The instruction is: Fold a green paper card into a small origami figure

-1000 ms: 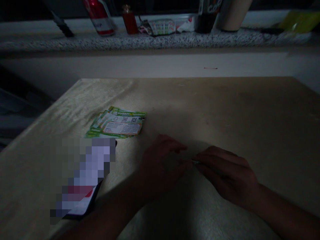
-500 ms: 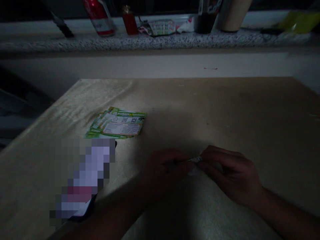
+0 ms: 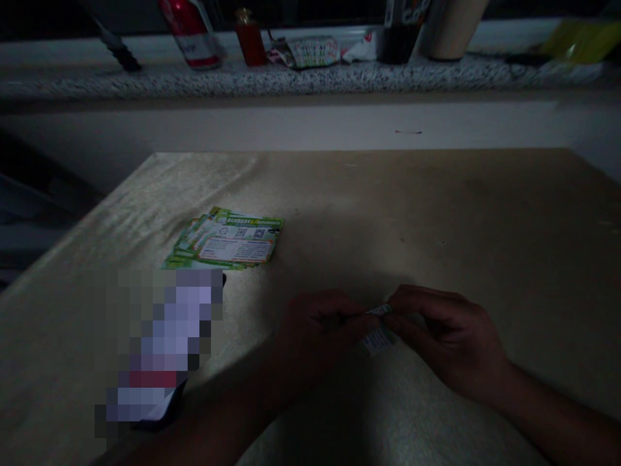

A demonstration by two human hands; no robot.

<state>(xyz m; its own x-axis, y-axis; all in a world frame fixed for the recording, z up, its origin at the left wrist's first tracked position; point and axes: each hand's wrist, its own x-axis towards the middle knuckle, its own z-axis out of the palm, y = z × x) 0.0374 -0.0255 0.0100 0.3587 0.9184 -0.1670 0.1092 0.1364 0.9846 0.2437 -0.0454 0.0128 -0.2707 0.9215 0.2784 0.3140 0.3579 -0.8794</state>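
Between my hands is a small piece of folded printed paper [image 3: 378, 342], pale with dark print and a little green. My left hand [image 3: 324, 322] pinches its left side, fingers closed. On the other side, my right hand [image 3: 449, 333] grips it between thumb and fingertips. A lower flap of the paper hangs below the fingertips. Deep shadow covers the hands, so the exact folds cannot be made out. Up and to the left, a fanned stack of green and white printed leaflets [image 3: 237, 249] lies on the table [image 3: 436, 207].
A pixelated phone-like object [image 3: 169, 336] lies beside my left forearm. Behind the table, a speckled stone sill [image 3: 242, 81] bears a red can [image 3: 194, 39], a small red bottle [image 3: 251, 42], a crumpled wrapper [image 3: 313, 52], a dark bottle [image 3: 402, 39], a beige cylinder [image 3: 453, 29] and something yellow [image 3: 579, 42].
More of the paper's lower flap shows beneath my fingertips. My right hand has shifted very slightly; both hands keep their pinch. The leaflets stay where they were.
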